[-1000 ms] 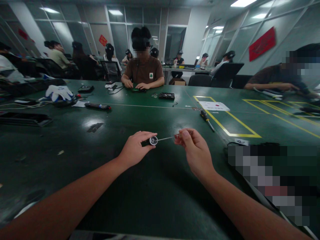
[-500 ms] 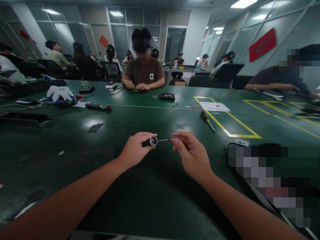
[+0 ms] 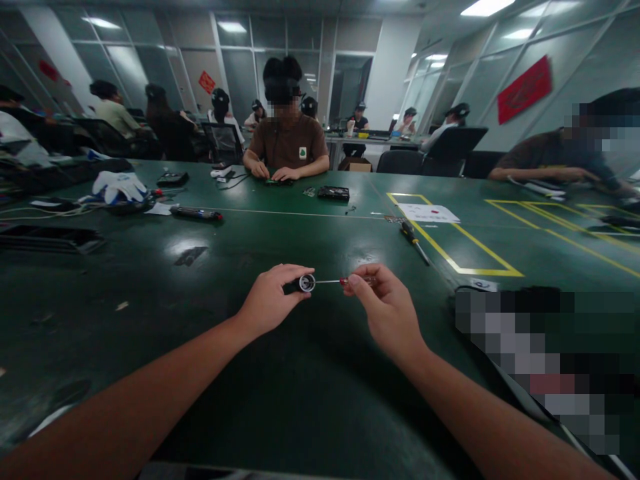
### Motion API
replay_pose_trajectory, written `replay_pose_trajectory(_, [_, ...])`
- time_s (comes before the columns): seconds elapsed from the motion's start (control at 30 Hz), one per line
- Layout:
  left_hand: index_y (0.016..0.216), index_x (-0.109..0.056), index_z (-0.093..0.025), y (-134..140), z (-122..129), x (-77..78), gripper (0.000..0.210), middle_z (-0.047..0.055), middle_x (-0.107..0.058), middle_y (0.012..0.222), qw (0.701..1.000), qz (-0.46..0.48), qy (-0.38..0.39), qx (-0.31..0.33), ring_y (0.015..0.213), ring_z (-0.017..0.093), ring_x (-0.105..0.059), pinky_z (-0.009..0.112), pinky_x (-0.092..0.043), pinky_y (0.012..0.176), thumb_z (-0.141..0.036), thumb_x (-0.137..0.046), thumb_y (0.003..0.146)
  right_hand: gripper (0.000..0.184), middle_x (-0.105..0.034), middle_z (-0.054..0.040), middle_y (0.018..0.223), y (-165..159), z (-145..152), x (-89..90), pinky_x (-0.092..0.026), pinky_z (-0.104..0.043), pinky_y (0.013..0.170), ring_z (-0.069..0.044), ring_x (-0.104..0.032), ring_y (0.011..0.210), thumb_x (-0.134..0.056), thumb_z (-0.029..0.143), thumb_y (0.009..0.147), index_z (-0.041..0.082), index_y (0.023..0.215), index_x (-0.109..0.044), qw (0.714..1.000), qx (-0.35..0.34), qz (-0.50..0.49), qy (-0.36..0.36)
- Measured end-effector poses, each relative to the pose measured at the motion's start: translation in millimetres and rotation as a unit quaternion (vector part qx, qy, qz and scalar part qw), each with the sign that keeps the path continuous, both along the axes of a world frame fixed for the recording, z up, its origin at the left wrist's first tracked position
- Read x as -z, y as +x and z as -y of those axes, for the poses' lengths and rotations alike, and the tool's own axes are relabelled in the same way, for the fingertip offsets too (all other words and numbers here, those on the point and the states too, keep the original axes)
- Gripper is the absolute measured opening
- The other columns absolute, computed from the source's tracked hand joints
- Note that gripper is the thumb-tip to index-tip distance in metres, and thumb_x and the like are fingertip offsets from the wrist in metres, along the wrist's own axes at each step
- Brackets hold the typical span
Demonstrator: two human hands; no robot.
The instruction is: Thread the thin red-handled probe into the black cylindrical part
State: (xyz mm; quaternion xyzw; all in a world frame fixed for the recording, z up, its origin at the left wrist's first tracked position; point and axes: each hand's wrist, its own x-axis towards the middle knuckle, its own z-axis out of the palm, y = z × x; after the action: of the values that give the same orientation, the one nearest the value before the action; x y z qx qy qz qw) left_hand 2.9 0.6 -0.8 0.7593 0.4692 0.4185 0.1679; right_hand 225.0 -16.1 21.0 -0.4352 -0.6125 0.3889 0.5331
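My left hand (image 3: 273,298) is closed round a small black cylindrical part (image 3: 307,283) with a pale ring at its open end, which faces me. In my right hand (image 3: 387,307) is a thin screwdriver (image 3: 330,281) with a clear and red handle, pinched between thumb and fingers. Its metal shaft points left and its tip reaches the rim of the round part; whether it touches a screw is too small to tell. Both hands are held above the green table (image 3: 300,400).
Beyond my right hand lies a black and yellow screwdriver (image 3: 415,241) beside yellow tape and a white paper sheet (image 3: 430,213). A dark pen-shaped tool (image 3: 197,213) and white gloves (image 3: 119,187) are on the left. Across the table a person (image 3: 287,143) works by a black box (image 3: 333,193).
The fingers of my right hand have shifted on the screwdriver handle, with the thumb and forefinger now closer together. My left hand and the round part stay in place.
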Motion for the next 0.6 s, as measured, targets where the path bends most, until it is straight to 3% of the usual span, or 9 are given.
replay_pose_trajectory(0.13, [0.117,-0.075,-0.024,-1.1,-2.7,2.2,0.043,0.006,-0.076,0.118,1.0,0.012,0.0,-0.002,0.112,0.025,-0.069,0.045,-0.053,0.104,-0.01,-0.078,0.077,0.024,-0.075,-0.0053,0.086,-1.2,-0.6,-1.2,-0.056,-0.037,0.078,-0.022,-0.072,0.081,-0.068,0.044,0.092,0.02,0.096,-0.07,1.0,-0.002,0.024,-0.006])
replay_pose_trajectory(0.23, [0.116,-0.076,-0.024,-1.8,-3.8,2.8,0.041,0.005,-0.076,0.117,1.0,0.027,-0.002,0.004,0.11,0.024,-0.07,0.044,-0.053,0.104,-0.009,-0.078,0.077,0.029,-0.076,-0.0056,0.088,-2.4,-4.1,1.4,-0.057,-0.039,0.082,-0.021,-0.072,0.083,-0.068,0.048,0.092,0.02,0.098,-0.071,1.0,-0.009,-0.013,-0.026])
replay_pose_trajectory(0.3, [0.116,-0.075,-0.023,-2.3,-4.1,2.7,0.041,0.006,-0.076,0.117,0.999,0.033,-0.004,0.004,0.11,0.023,-0.07,0.044,-0.053,0.104,-0.01,-0.079,0.077,0.031,-0.074,-0.0047,0.084,-2.7,-7.7,2.8,-0.057,-0.038,0.081,-0.02,-0.07,0.079,-0.071,0.05,0.089,0.02,0.094,-0.071,0.991,-0.03,-0.092,-0.089])
replay_pose_trajectory(0.43, [0.119,-0.074,-0.023,-2.9,-4.4,2.3,0.044,0.006,-0.075,0.119,1.0,0.017,-0.001,0.003,0.112,0.023,-0.069,0.044,-0.052,0.104,-0.01,-0.079,0.078,0.035,-0.066,-0.0009,0.069,-2.4,-11.4,2.2,-0.058,-0.035,0.072,-0.016,-0.063,0.064,-0.072,0.054,0.086,0.019,0.086,-0.07,0.935,-0.12,-0.242,-0.231])
replay_pose_trajectory(0.5, [0.119,-0.074,-0.024,-2.9,-4.4,2.4,0.044,0.006,-0.075,0.119,1.0,0.012,-0.001,0.004,0.113,0.024,-0.069,0.045,-0.052,0.104,-0.011,-0.08,0.077,0.032,-0.066,-0.0002,0.072,-2.3,-10.4,1.7,-0.057,-0.033,0.071,-0.015,-0.062,0.065,-0.072,0.052,0.087,0.019,0.088,-0.07,0.941,-0.111,-0.243,-0.207])
replay_pose_trajectory(0.6, [0.12,-0.074,-0.025,-3.0,-4.0,2.6,0.044,0.006,-0.075,0.121,1.0,0.013,-0.001,-0.002,0.114,0.025,-0.068,0.046,-0.052,0.104,-0.013,-0.08,0.078,0.029,-0.068,-0.0009,0.083,-1.6,-8.4,2.4,-0.056,-0.032,0.072,-0.015,-0.064,0.073,-0.071,0.05,0.09,0.022,0.095,-0.07,0.978,-0.042,-0.175,-0.102])
